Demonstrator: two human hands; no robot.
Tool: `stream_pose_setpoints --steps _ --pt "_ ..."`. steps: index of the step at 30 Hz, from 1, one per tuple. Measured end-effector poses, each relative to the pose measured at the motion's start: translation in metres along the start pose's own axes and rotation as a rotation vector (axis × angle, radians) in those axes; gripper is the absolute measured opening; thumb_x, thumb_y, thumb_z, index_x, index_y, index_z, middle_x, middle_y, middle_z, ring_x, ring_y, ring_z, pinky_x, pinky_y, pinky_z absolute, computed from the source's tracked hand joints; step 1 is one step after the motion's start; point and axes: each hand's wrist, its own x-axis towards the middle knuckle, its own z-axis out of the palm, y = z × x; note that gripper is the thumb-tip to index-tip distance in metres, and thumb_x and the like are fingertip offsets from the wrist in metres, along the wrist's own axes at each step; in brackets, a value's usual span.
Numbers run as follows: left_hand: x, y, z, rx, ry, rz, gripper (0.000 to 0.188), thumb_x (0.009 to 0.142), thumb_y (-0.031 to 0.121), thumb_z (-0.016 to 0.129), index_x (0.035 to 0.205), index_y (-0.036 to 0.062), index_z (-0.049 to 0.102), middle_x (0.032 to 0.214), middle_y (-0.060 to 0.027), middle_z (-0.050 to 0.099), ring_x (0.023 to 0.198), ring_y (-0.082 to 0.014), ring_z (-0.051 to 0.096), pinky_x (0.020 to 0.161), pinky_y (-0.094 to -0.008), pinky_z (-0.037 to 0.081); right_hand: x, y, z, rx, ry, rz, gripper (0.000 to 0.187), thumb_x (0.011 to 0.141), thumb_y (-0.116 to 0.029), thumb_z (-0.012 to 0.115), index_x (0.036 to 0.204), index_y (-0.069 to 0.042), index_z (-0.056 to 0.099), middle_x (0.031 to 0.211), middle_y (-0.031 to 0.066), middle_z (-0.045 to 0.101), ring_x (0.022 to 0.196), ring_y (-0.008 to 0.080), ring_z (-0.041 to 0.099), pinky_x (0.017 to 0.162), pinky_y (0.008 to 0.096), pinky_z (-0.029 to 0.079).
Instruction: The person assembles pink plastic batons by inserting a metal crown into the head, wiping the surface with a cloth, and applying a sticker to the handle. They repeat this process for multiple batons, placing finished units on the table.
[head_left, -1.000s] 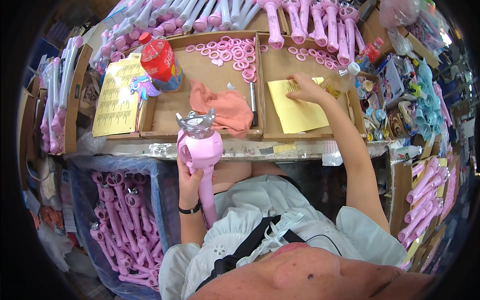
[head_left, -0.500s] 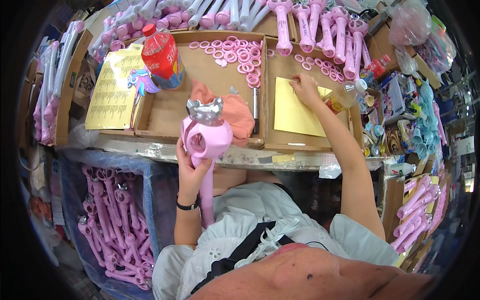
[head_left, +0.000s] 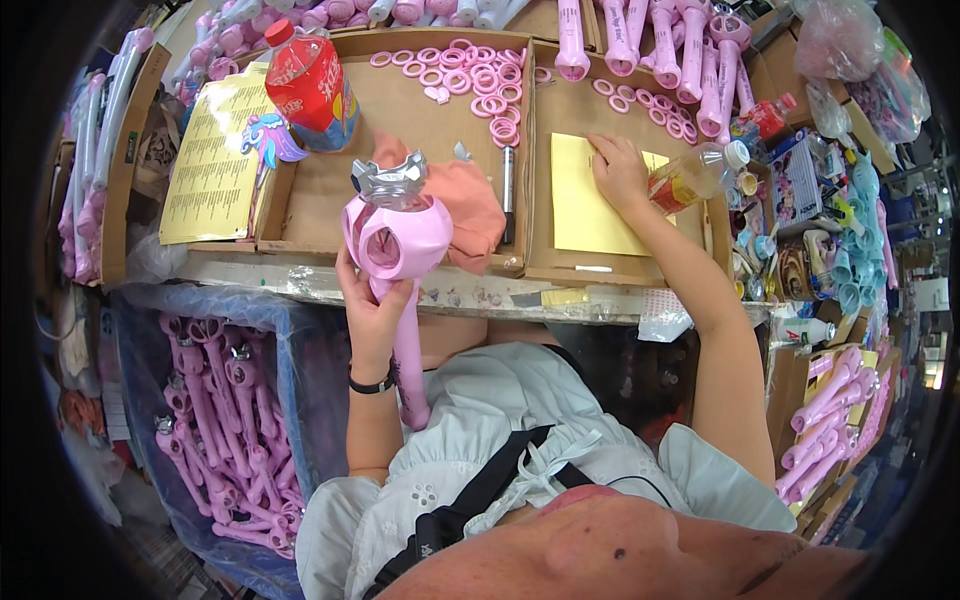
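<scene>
Hidden or cut off: the fingertips of the right hand (head_left: 618, 172) lie flat against the yellow sheet (head_left: 590, 200), so whether anything is pinched beneath them cannot be told. The lower end of the pink wand (head_left: 400, 262) passes behind the left hand (head_left: 372, 312) and ends against the pale garment. Print on the yellow list card (head_left: 215, 160) is too small to make out. The top rim cuts off the upper row of wands (head_left: 655, 40).

Wand: long axis near vertical in the view, bulbous head up, handle down toward the body. Silver crown (head_left: 388, 180) sits on top of the head; the round opening in the head faces the camera. It is held over the front edge of the worktop (head_left: 470, 295), just before the left tray (head_left: 330, 215).

Left hand: fingers curled round the handle just under the head. Right hand: fingers spread, resting flat on the sheet inside the right tray (head_left: 700, 250).

Containers: left cardboard tray holds pink rings (head_left: 470, 75) at its far end, an orange cloth (head_left: 465, 205), a dark pen-like tool (head_left: 508, 195) and a red-labelled bottle (head_left: 310, 85). Right tray holds the sheet, a few rings, a small clear bottle (head_left: 695, 172) lying beside the wrist. Blue-lined bin (head_left: 225, 420) below left is full of pink wand parts
</scene>
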Motion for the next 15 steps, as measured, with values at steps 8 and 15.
stream_pose_setpoints --steps 8,15 --pt "-0.0010 0.0006 0.0007 -0.015 0.013 -0.010 0.078 0.079 0.003 0.067 0.139 0.0074 0.018 0.120 -0.0132 0.052 0.087 -0.0158 0.060 0.068 -0.0283 0.053 0.0021 -0.0048 -0.0064 -0.024 0.093 -0.094 0.024 0.068 -0.002 0.058 0.091 -0.004 0.064 0.100 0.0113 0.061 0.094 0.0294 0.055 0.084 0.0398 0.044" --pt "-0.0015 -0.0015 -0.0003 -0.033 0.008 0.001 0.077 0.080 0.004 0.067 0.139 0.0069 0.018 0.120 -0.0133 0.052 0.086 -0.0154 0.060 0.067 -0.0279 0.053 0.0030 -0.0099 -0.0096 -0.061 0.037 -0.030 0.019 0.066 -0.004 0.056 0.084 -0.002 0.050 0.101 0.0163 0.052 0.098 0.0334 0.049 0.086 0.0398 0.041"
